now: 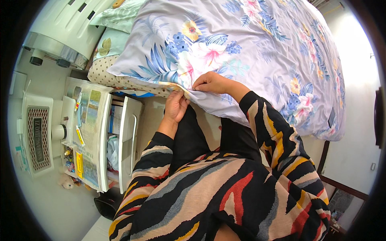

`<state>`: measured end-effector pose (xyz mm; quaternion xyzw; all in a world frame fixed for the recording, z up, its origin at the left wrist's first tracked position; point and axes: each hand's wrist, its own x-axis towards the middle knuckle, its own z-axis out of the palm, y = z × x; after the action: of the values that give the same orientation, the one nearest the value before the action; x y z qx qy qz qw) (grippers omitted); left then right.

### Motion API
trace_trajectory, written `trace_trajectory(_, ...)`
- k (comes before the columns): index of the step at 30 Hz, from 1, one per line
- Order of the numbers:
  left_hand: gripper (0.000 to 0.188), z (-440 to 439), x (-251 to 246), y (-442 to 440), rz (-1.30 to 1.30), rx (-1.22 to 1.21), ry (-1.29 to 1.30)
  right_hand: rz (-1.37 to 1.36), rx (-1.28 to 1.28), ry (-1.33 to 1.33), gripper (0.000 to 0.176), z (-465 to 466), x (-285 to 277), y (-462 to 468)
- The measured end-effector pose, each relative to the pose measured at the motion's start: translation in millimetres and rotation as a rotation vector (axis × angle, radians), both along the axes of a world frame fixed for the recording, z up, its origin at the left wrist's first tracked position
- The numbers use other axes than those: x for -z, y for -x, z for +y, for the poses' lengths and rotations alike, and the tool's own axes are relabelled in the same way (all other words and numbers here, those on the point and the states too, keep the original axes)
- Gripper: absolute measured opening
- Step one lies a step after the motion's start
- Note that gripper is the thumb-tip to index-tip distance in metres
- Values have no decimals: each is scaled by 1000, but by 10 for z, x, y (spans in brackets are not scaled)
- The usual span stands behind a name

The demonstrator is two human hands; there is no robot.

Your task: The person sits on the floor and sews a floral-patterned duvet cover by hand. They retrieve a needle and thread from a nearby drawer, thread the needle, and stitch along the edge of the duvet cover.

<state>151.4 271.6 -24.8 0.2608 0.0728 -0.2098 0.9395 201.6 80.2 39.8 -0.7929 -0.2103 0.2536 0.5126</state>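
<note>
A lavender floral duvet cover drapes over the bed in front of me, its near edge hanging over my knees. Between the thumb and fingers of my left hand is a folded bit of that edge, turned so a yellowish strip shows. My right hand is just to the right, thumb and forefinger pinched together at the same edge. Whether anything small sits between those right fingertips is too fine to make out. Under the cover's left corner lies a beige dotted bed sheet.
At left, a white bedside cabinet has its drawer pulled out, with a plastic bag inside. Small tubes and a yellow box lie on top. A white headboard stands upper left. A dark flat object rests on the cover at right.
</note>
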Motion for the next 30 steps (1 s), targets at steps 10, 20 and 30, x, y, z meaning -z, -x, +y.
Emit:
trace_trajectory(10,14,-12,-25,155,-6,-201,-225,51,178,79,15,-587,-267,4)
trace_trajectory(20,12,210,-82,332,98,-348,-453,-353,467,159,24,-732,252,-102)
trace_trajectory(30,14,402,10,92,28,-203,-177,-321,457,56,15,-471,17,-121)
